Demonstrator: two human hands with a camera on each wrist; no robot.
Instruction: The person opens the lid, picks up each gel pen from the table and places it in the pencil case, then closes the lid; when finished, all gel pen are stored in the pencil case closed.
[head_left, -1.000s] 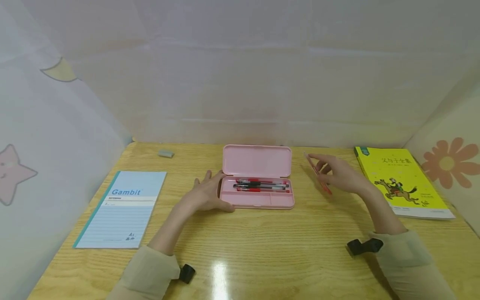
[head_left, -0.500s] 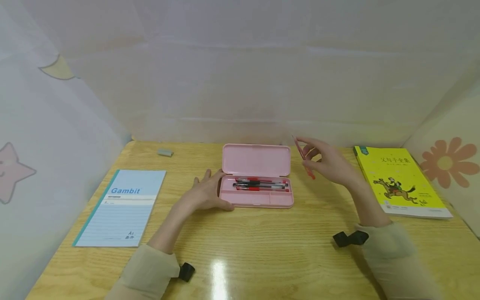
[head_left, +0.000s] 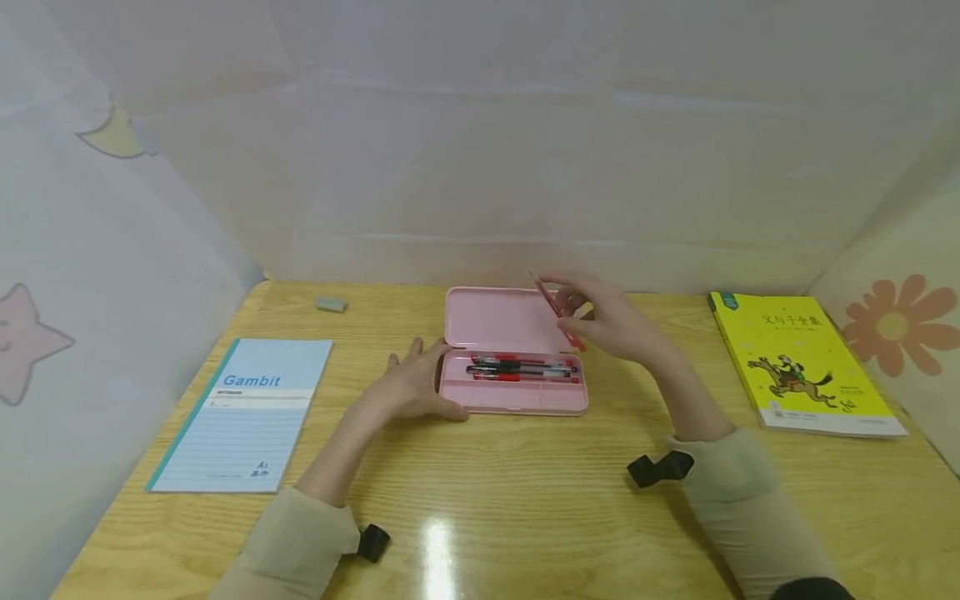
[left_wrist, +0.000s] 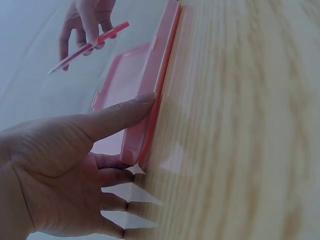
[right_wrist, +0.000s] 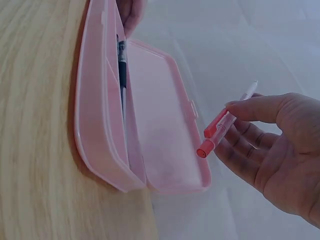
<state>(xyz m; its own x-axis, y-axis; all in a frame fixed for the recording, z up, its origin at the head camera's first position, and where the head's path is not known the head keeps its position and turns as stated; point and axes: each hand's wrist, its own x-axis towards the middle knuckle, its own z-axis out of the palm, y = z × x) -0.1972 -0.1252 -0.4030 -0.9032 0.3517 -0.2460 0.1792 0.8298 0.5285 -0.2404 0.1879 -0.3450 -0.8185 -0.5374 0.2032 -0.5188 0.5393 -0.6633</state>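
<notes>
An open pink pencil case (head_left: 513, 398) (left_wrist: 150, 85) (right_wrist: 100, 145) lies in the middle of the wooden table, its lid (head_left: 513, 320) standing up at the back and several red and black pens (head_left: 521, 371) in its tray. My left hand (head_left: 411, 385) (left_wrist: 75, 165) rests flat against the case's left end, thumb along its front edge. My right hand (head_left: 600, 321) (right_wrist: 270, 145) hovers over the case's right end and pinches a red pen (head_left: 556, 309) (left_wrist: 90, 46) (right_wrist: 225, 122) between thumb and fingers.
A light blue Gambit notebook (head_left: 245, 414) lies at the left. A yellow book (head_left: 806, 362) lies at the right. A small grey eraser (head_left: 331, 305) sits at the back left. Pale curtain walls close in the table on three sides.
My right hand has carried the red pen leftward from beside the yellow book to above the case's right end. The left hand has stayed against the case.
</notes>
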